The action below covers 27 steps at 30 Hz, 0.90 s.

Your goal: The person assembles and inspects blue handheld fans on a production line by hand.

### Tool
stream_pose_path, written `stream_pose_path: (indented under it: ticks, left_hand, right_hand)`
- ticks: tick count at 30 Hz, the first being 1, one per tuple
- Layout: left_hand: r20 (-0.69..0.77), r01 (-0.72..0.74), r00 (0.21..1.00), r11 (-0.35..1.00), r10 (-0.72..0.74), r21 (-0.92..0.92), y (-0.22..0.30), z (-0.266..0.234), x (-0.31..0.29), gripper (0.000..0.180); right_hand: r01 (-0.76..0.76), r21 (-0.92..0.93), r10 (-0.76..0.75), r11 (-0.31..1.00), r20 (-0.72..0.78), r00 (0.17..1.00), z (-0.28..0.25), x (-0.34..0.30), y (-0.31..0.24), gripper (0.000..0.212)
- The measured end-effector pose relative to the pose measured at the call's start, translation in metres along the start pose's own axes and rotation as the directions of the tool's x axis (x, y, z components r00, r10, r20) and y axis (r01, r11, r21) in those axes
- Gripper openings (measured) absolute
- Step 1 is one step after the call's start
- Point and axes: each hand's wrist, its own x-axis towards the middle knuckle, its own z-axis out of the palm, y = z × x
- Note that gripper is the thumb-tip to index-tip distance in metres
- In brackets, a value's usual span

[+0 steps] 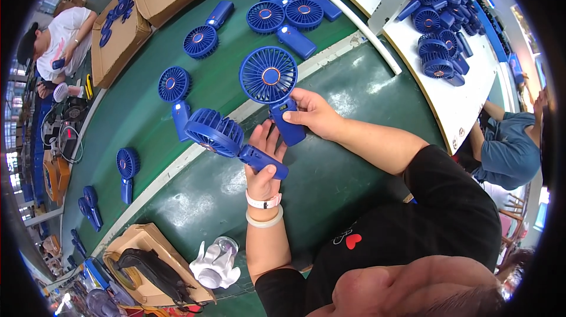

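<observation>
Gripping a blue plastic handheld fan (270, 78) by its handle, the right hand (311, 115) has fingers wrapped tight around it, head upright above the green work table (330, 181). The left hand (263, 166) is clamped on a second blue handheld fan (227, 140), lying tilted across the palm with its head toward the table's white dividing strip (177, 166). Both fans sit close together; a careless turn could likely knock the grilles together or loosen a handle. Beyond the strip, more blue fans (174, 90) lie loose. Open cardboard boxes (118, 34) at the far-left edge hold a few fans; a cardboard tray (138, 243) at the near-left corner holds dark straps.
</observation>
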Motion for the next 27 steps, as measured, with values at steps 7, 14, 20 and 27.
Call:
stream_pose_path:
  ticks: [7,14,20,27]
  left_hand:
    - [0.044,0.069,0.997,0.98,-0.062,-0.184,-0.005,-0.015,-0.008,0.074]
    - [0.165,0.086,0.985,0.961,-0.043,-0.262,-0.003,-0.012,0.0,0.065]
    - [0.164,0.075,0.986,0.957,-0.029,-0.279,-0.001,-0.014,-0.002,0.062]
    - [0.099,0.065,0.994,0.969,-0.042,-0.238,0.0,-0.01,-0.004,0.066]
  right_hand:
    - [0.487,-0.839,-0.398,0.242,0.372,0.838,0.001,0.007,-0.026,0.03]
    - [-0.208,-0.957,-0.438,-0.203,-0.101,0.893,-0.068,0.075,-0.043,0.054]
    - [0.148,-0.479,-0.251,0.865,-0.157,0.955,-0.06,0.073,-0.042,0.063]
    - [0.115,-0.018,-0.114,0.993,0.04,0.993,-0.003,0.001,-0.038,0.089]
